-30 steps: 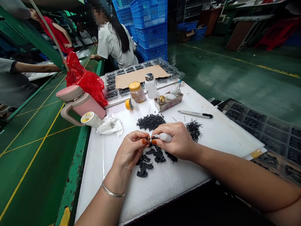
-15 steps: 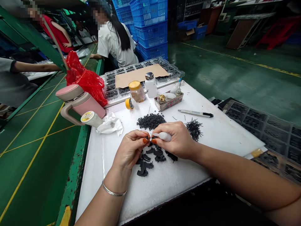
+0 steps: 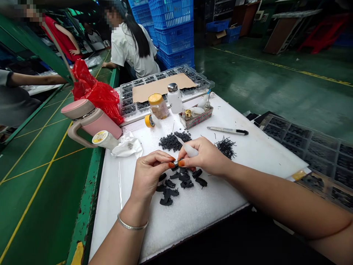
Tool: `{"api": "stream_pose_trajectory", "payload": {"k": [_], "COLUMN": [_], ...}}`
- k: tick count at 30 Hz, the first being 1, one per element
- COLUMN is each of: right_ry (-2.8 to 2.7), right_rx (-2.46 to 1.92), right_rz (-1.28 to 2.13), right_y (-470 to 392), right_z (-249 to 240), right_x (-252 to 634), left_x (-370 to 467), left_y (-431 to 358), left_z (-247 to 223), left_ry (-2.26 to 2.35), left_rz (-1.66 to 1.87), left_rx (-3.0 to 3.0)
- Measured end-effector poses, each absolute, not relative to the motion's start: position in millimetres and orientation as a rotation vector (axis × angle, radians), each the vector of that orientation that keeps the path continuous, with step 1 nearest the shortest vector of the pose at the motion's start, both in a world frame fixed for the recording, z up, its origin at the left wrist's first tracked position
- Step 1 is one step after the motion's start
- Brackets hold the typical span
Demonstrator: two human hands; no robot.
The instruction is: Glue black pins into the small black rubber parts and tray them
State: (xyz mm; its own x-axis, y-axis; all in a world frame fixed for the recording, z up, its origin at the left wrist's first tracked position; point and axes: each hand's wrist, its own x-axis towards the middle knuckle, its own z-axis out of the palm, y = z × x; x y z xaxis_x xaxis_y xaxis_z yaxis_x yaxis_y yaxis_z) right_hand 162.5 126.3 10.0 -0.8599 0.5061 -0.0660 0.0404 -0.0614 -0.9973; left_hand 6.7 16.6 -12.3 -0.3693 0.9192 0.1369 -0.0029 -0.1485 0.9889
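My left hand (image 3: 145, 171) is closed, thumb and forefinger pinching a small black part (image 3: 176, 162) that the fingertips mostly hide. My right hand (image 3: 206, 156) holds a white squeeze bottle (image 3: 191, 150) with a thin nozzle, tucked between its fingers and tilted up to the left. Its thumb and forefinger meet the left fingertips at the small part. Black curved plastic pieces (image 3: 187, 184) lie loosely on the white work surface (image 3: 209, 206) below the hands. Just beyond the hands is a heap of small black rings (image 3: 172, 142); thin black pins (image 3: 225, 148) are piled right of my right hand.
A pen-like knife (image 3: 227, 130), a small box (image 3: 197, 119) of bottles, a yellow-lidded jar (image 3: 159, 110) and a tape roll (image 3: 149, 120) stand farther back. At left are a pink flask (image 3: 100, 123) and crumpled tissue (image 3: 128, 145). Co-workers sit beyond the green conveyor (image 3: 35, 180).
The squeeze bottle's nozzle has swung away from the small part and now points up and left. My right thumb and forefinger have closed in at the part. The view has shifted slightly.
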Motion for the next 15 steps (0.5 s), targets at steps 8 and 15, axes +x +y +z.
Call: {"api": "stream_pose_trajectory", "payload": {"k": [8,15], "right_ry": [-1.737,-1.802], "right_rx": [-0.59,-0.583], "right_rz": [2.175,2.034], "right_y": [129.7,127.1], "right_z": [3.4,8.5], "right_x": [160.1,160.4], "left_x": [6.8,6.0], "left_y": [16.9,16.7], "left_z": [-10.0,-10.6], "left_ry": [1.482,1.47], "left_rz": [1.552,1.571], "left_rx": [1.21,1.221]}}
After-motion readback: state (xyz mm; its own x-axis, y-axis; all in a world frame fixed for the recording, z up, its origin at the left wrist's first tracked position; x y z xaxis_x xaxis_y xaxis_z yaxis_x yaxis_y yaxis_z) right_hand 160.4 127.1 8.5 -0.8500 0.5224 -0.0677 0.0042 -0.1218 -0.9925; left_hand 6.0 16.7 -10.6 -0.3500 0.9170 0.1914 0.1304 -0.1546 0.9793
